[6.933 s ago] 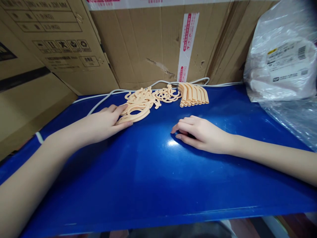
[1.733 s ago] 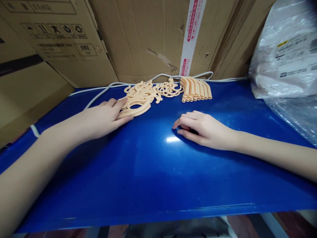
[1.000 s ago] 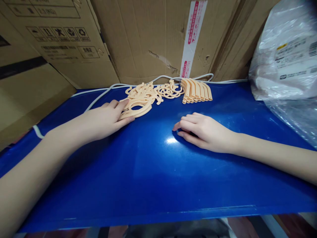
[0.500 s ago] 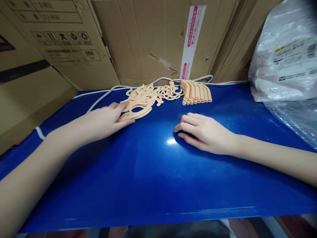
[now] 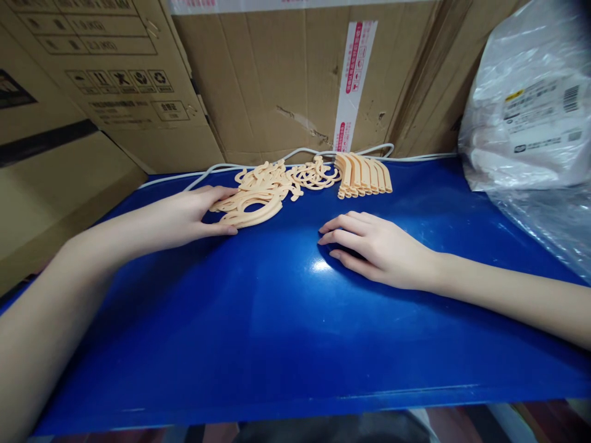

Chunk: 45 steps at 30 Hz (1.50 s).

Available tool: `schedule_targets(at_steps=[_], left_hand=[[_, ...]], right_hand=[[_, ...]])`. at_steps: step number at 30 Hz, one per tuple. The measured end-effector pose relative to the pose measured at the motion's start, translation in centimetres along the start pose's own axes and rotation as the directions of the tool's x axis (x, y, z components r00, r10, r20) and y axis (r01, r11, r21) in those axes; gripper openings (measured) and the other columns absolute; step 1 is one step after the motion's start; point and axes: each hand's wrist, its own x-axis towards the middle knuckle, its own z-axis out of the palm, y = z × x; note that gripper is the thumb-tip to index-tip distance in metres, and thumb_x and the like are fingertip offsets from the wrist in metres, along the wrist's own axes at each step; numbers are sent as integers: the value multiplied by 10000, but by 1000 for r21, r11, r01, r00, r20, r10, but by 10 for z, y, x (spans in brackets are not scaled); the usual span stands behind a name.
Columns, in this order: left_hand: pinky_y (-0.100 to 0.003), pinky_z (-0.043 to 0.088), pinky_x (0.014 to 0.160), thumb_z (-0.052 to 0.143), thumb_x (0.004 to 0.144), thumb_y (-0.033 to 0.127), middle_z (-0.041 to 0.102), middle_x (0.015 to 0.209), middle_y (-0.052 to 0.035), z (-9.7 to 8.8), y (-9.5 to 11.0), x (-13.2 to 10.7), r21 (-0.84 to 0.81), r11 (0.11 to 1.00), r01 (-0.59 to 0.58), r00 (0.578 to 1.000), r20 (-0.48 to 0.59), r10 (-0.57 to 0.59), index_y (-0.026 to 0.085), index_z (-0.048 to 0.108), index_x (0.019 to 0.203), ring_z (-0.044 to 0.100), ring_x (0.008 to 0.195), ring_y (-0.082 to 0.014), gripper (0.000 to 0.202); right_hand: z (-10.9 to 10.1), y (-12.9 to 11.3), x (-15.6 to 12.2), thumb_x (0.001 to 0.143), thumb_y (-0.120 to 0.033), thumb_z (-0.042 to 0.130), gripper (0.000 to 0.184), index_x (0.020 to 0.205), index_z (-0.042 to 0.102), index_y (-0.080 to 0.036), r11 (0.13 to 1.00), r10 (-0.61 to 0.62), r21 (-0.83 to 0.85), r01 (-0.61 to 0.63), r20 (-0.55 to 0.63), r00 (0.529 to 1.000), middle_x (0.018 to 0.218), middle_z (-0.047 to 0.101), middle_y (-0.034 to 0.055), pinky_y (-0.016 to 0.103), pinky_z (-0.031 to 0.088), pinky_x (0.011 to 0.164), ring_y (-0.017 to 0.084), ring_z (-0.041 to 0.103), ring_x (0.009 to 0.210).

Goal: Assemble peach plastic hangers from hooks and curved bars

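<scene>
My left hand point(image 5: 184, 215) lies at the near-left edge of the loose heap of peach plastic hooks point(image 5: 258, 194), forefinger laid over the top of the front pieces and thumb flat on the blue mat point(image 5: 277, 320) under them: a loose half-open pinch touching the nearest curved piece point(image 5: 252, 214), not yet gripping or lifting it. My right hand point(image 5: 378, 249) rests palm down on the mat, fingers lightly curled, holding nothing that I can see (whether anything sits under the palm is hidden).

These hooks look thin, light and fairly stiff, and smooth enough to slide on this glossy mat; I judge they will snag on each other where the curves interlock, so the outer arc of the front piece is the place to take hold.

Behind the heap a neat row of stacked hooks point(image 5: 363, 175) stands just beside it, with a white cable point(image 5: 203, 175) along the back edge and cardboard boxes point(image 5: 277, 80) close behind. A plastic bag point(image 5: 526, 117) crowds the right. Open room lies toward me.
</scene>
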Motion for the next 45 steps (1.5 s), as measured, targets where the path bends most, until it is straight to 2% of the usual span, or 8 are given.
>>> schedule_targets(at_steps=[4, 9, 15, 20, 26, 32, 39, 45], left_hand=[[-374, 422, 1018, 564, 735, 709, 475, 1457, -93, -6, 1, 0, -23, 999, 24, 1000, 4, -24, 222, 377, 1436, 499, 1268, -331, 874], [-361, 429, 996, 577, 769, 666, 473, 1456, -106, -12, 9, -4, -27, 1000, 8, 1000, 25, -8, 199, 377, 1428, 501, 1251, -304, 833], [-391, 368, 1062, 569, 767, 677, 457, 1463, -113, -14, 11, -6, -10, 1000, 24, 998, 54, -23, 197, 361, 1436, 493, 1260, -310, 849], [-385, 402, 1040, 591, 738, 670, 500, 1419, -106, -12, 10, -6, -15, 999, 32, 997, 69, -31, 209, 385, 1394, 525, 1226, -306, 828], [-342, 470, 977, 636, 722, 512, 551, 1369, -28, -7, 39, -13, -114, 982, -152, 987, 38, 158, 276, 439, 1348, 558, 1194, -279, 697], [-325, 453, 1014, 648, 694, 387, 557, 1336, 8, 5, 71, -18, -136, 935, -328, 944, -15, 329, 350, 437, 1329, 530, 1225, -251, 670], [-349, 427, 1032, 625, 748, 382, 522, 1341, -53, 11, 81, -19, -92, 907, -411, 911, -92, 403, 301, 352, 1405, 491, 1239, -259, 716], [-395, 388, 1002, 571, 806, 330, 534, 1310, -79, 10, 85, -21, -20, 906, -423, 900, -123, 418, 214, 349, 1415, 497, 1183, -270, 658]], right_hand=[[0, -1, -1, 985, -274, 416, 326, 1258, 567, -180, 1000, 2, 3, -2, -10, 1000, 1269, 614, 113, 417, 477, 909, 237, 584, 1098], [0, -1, -1, 990, -280, 408, 373, 1321, 527, -155, 1000, -7, 3, 7, -1, 1000, 1276, 617, 109, 412, 478, 941, 234, 588, 1107], [-1, -2, 0, 976, -264, 435, 340, 1277, 555, -164, 1000, -11, 13, 11, -8, 1000, 1249, 628, 119, 424, 493, 938, 238, 596, 1099], [0, -1, 0, 972, -266, 434, 292, 1197, 594, -170, 1000, -20, 21, 20, -7, 1000, 1233, 628, 124, 443, 498, 925, 248, 601, 1078], [-1, -1, -1, 941, -283, 498, 416, 1326, 460, -131, 997, 70, 51, -63, -128, 989, 1306, 555, 165, 444, 456, 998, 267, 523, 1201], [-1, 0, 0, 878, -511, 580, 658, 1390, 384, -148, 998, 49, 51, -41, -159, 986, 1363, 516, 166, 454, 436, 994, 291, 495, 1234], [-1, 0, -1, 848, -551, 614, 640, 1313, 462, -137, 999, 15, 45, -9, -145, 989, 1229, 607, 135, 390, 436, 880, 261, 567, 1095], [-2, -1, -1, 864, -481, 608, 549, 1281, 492, -143, 999, 18, 44, -13, -119, 993, 1178, 644, 102, 372, 423, 825, 243, 594, 1015]])
